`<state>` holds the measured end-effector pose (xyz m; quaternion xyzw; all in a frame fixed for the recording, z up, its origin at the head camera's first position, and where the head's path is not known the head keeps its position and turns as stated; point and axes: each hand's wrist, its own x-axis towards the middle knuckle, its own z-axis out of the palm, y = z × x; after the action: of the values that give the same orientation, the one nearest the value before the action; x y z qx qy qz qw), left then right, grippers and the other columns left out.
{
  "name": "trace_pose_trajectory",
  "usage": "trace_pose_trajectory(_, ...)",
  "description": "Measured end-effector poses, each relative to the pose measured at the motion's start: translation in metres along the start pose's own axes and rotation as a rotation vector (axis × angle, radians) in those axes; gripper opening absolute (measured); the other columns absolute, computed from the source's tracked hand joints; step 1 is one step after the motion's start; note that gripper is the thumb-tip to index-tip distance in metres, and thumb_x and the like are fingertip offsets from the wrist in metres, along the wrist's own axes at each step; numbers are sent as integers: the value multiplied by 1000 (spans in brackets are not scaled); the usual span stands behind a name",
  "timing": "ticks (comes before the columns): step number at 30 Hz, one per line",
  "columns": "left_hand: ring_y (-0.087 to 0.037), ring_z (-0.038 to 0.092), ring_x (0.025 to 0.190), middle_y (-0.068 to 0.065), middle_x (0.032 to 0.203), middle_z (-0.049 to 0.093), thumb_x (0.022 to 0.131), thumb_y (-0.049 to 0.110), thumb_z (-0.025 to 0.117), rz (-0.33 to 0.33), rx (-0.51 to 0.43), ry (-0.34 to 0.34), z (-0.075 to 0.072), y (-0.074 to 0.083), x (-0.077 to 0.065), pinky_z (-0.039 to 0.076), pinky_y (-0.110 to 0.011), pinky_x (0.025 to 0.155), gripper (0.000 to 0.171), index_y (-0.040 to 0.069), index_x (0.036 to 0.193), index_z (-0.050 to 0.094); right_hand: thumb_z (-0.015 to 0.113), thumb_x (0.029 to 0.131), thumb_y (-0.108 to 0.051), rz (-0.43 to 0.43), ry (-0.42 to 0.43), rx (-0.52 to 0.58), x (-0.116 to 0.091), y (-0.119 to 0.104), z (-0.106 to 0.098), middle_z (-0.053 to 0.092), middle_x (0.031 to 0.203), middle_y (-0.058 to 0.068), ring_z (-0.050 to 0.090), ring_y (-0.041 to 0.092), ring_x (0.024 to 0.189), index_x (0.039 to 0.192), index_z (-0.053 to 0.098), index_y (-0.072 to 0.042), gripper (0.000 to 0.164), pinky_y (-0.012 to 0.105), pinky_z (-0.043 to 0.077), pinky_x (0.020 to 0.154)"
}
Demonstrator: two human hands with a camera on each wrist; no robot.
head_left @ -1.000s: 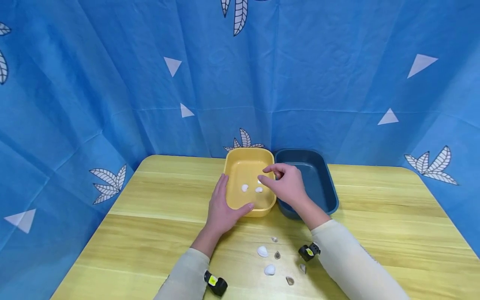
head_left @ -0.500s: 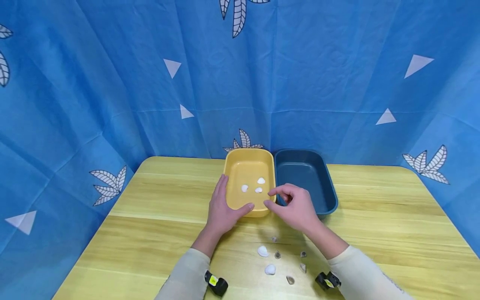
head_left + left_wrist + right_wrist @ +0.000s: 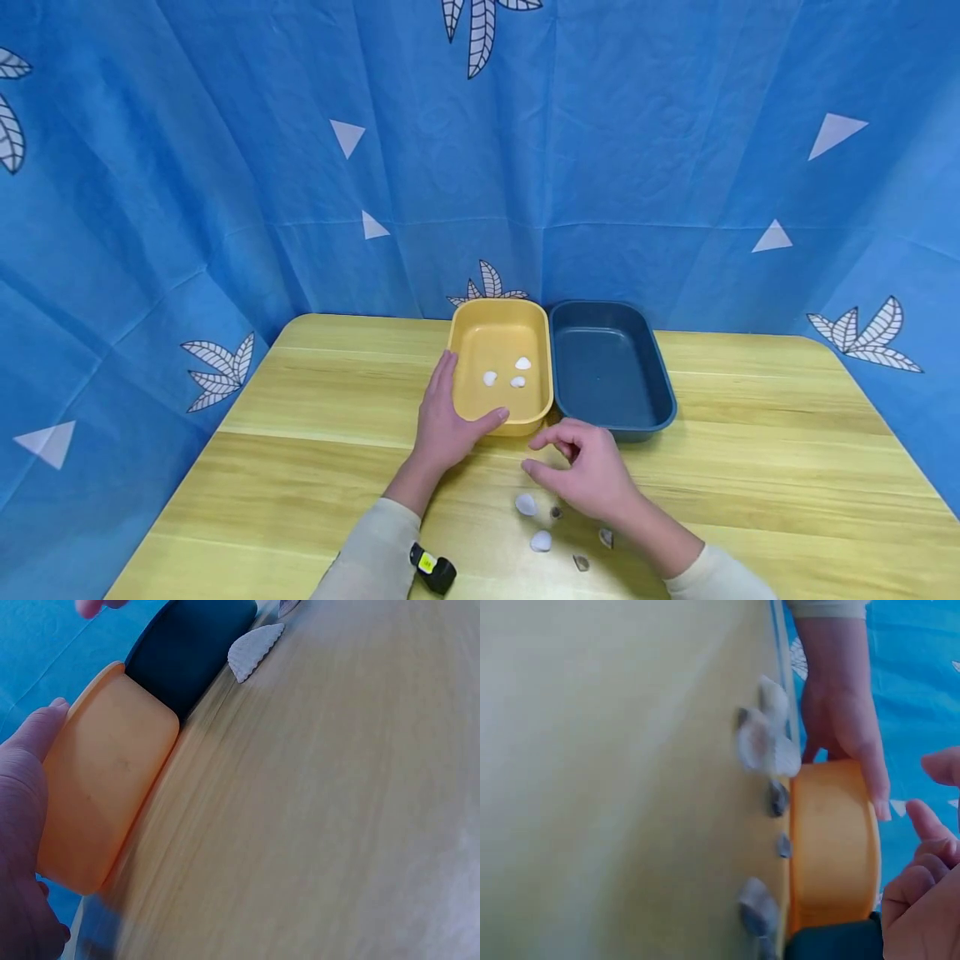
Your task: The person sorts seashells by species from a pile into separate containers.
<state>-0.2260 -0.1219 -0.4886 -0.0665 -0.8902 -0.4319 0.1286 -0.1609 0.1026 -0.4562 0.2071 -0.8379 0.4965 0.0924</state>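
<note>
My left hand holds the near left corner of a yellow plastic bin, its thumb on the front rim and its fingers along the left side. Inside the bin lie three white seashells, one of them a fan-shaped shell. My right hand hovers over the table in front of the bins, thumb and index finger apart with nothing between them. Nearest to it are a white seashell and a small dark shell. Another white shell lies closer to me.
A dark blue bin stands against the yellow bin's right side. Two small brownish shells lie nearer me on the wooden table, one a pointed shell. Behind the table hangs a blue curtain.
My right hand has drawn back from over the yellow bin toward me, down over the shells on the table. A white shell it partly covered in the bin now shows fully. My left hand stays put.
</note>
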Motion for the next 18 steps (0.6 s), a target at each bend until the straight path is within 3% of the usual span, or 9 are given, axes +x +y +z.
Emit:
trace_pose_trajectory(2, -24, 22, 147, 2, 165, 16, 72, 65, 80, -6, 2, -2, 0, 0, 0, 23, -51, 115, 117, 13, 159, 23, 89, 74, -19, 27, -40, -10, -4, 2, 2, 44, 62, 10, 39, 7, 58, 84, 75, -16, 17, 24, 37, 54)
trace_pose_trajectory(9, -23, 22, 147, 3, 164, 16, 72, 65, 79, 2, 7, 4, 0, -1, 0, 24, -49, 115, 116, 13, 159, 23, 89, 73, -26, 122, -180, -26, -11, 11, 7, 39, 59, -9, 40, 5, 55, 85, 75, -16, 22, 26, 44, 57)
trace_pose_trajectory(18, -21, 20, 147, 6, 165, 14, 73, 63, 80, -18, 1, -10, 1, -1, -1, 23, -48, 115, 115, 15, 160, 22, 92, 69, -28, 135, -275, -31, -18, 19, 16, 48, 64, -1, 44, 7, 62, 84, 75, -20, 25, 26, 40, 57)
